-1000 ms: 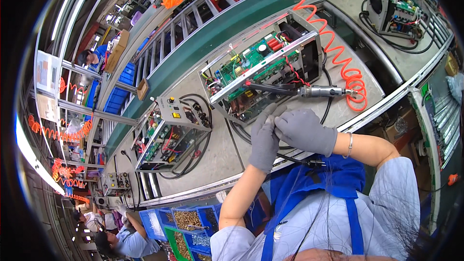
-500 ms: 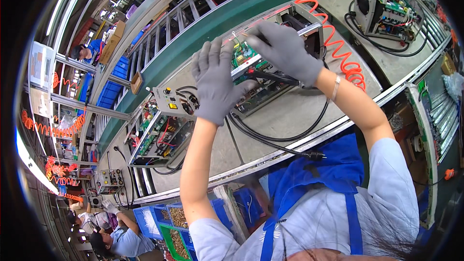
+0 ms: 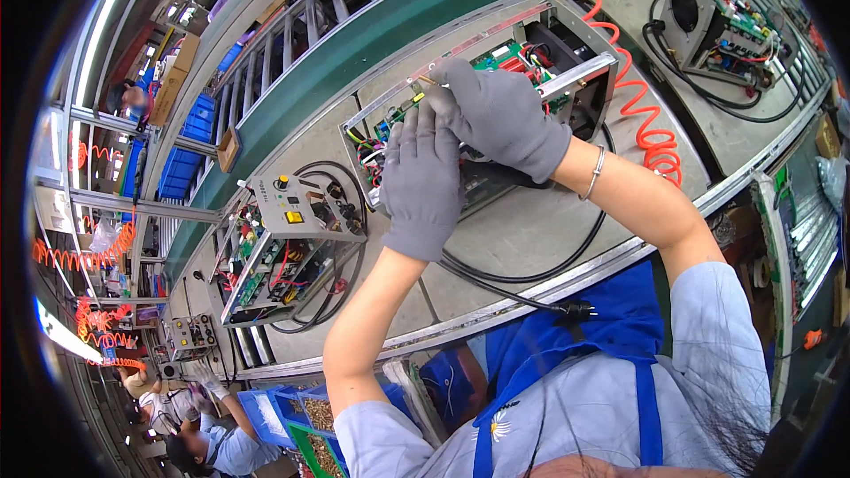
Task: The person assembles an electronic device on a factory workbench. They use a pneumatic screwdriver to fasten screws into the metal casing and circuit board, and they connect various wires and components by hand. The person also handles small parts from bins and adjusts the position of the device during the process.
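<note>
An open metal equipment chassis (image 3: 580,80) with green circuit boards and wiring inside lies on the bench before me. Both hands wear grey gloves and meet over its left half. My left hand (image 3: 421,186) has its fingers stretched out, their tips beside the right fingers at the chassis. Curled and pinched, my right hand (image 3: 509,119) reaches in from the right; a small brass-coloured tip (image 3: 428,80) shows by its fingertips. What it grips is too small to name, and the gloves hide part of the boards. A black power cable (image 3: 522,279) loops in front, its plug (image 3: 580,309) near the bench edge.
Left stands another open unit (image 3: 288,208) with a yellow switch; another open unit (image 3: 730,35) is far right. An orange coiled hose (image 3: 633,97) hangs beside the chassis. Blue bins (image 3: 266,416) of small parts sit lower left. Behind runs a green belt (image 3: 425,13); co-workers (image 3: 221,443) are lower left.
My hands have come together over the chassis's left part. The left hand moved right, its thumb no longer spread out; the right fingers curled in. The whole view has shifted slightly.
</note>
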Demonstrator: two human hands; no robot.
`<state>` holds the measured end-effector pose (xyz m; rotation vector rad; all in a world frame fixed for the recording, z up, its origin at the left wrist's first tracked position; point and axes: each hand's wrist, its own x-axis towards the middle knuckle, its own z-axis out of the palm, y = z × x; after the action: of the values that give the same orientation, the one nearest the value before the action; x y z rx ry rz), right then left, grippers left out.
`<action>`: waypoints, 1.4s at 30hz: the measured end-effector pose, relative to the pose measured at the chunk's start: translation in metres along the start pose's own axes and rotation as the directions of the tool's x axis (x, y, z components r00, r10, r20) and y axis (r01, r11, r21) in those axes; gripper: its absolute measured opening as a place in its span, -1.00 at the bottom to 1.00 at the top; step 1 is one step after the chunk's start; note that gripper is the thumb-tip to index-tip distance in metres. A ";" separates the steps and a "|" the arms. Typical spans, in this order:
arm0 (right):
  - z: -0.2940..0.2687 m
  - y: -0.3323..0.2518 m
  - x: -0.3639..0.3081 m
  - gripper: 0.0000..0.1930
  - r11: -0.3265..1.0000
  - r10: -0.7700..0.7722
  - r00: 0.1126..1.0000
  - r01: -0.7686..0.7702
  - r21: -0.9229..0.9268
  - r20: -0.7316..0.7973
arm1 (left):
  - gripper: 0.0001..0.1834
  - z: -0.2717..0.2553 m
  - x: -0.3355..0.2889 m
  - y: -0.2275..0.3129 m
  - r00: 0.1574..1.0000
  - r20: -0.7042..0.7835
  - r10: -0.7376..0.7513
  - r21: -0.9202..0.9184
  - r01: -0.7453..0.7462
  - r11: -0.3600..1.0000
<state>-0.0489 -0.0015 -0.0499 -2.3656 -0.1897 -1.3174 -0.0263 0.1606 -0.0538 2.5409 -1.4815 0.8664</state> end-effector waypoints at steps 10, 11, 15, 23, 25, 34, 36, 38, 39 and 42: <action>-0.005 0.013 -0.003 -0.80 0.989 0.007 1.000 -0.003 0.148 -0.021 | -0.22 -0.008 0.010 0.005 1.000 -0.024 0.005 -0.013 -0.005 1.000; -0.007 0.010 -0.003 -0.81 0.974 0.031 0.994 -0.007 0.228 -0.101 | -0.25 -0.025 0.010 0.009 0.999 -0.033 -0.015 -0.079 0.012 0.997; -0.060 -0.015 -0.037 -0.85 0.896 0.206 0.967 -0.124 0.427 -0.151 | -0.29 -0.050 -0.026 0.042 0.953 -0.222 -0.209 -0.239 0.154 0.959; -0.112 -0.073 -0.211 -0.83 0.546 0.474 0.633 -0.756 0.360 0.611 | -0.32 -0.006 -0.167 0.173 0.739 0.243 -0.628 -0.818 0.504 0.276; -0.124 -0.061 -0.214 -0.86 0.538 0.513 0.655 -0.749 0.386 0.555 | -0.30 -0.003 -0.173 0.160 0.697 0.192 -0.691 -0.711 0.583 0.392; -0.132 0.053 -0.148 -0.82 0.749 0.557 0.796 -0.605 0.270 0.239 | -0.18 0.061 -0.162 0.035 0.580 0.049 -0.813 -0.441 0.743 0.503; -0.120 0.082 -0.150 -0.81 0.874 0.429 0.879 -0.462 0.150 0.208 | -0.21 0.068 -0.150 0.028 0.596 0.087 -0.798 -0.632 0.652 0.418; -0.109 0.096 -0.141 -0.81 0.918 0.350 0.904 -0.383 0.103 0.244 | -0.31 0.083 -0.149 0.026 0.565 0.076 -0.822 -0.774 0.553 0.308; -0.106 0.094 -0.135 -0.81 0.873 0.375 0.874 -0.445 0.201 0.309 | -0.38 0.088 -0.149 0.026 0.534 0.056 -0.843 -0.824 0.502 0.263; -0.089 0.116 -0.145 -0.82 0.760 0.521 0.757 -0.622 0.190 0.394 | -0.46 0.097 -0.141 0.024 0.567 -0.114 -0.816 -0.630 0.594 0.501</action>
<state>-0.1598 -0.1314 -0.1649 -2.0909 0.2253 -0.5530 -0.0570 0.2248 -0.2115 2.0346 -0.3167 0.6324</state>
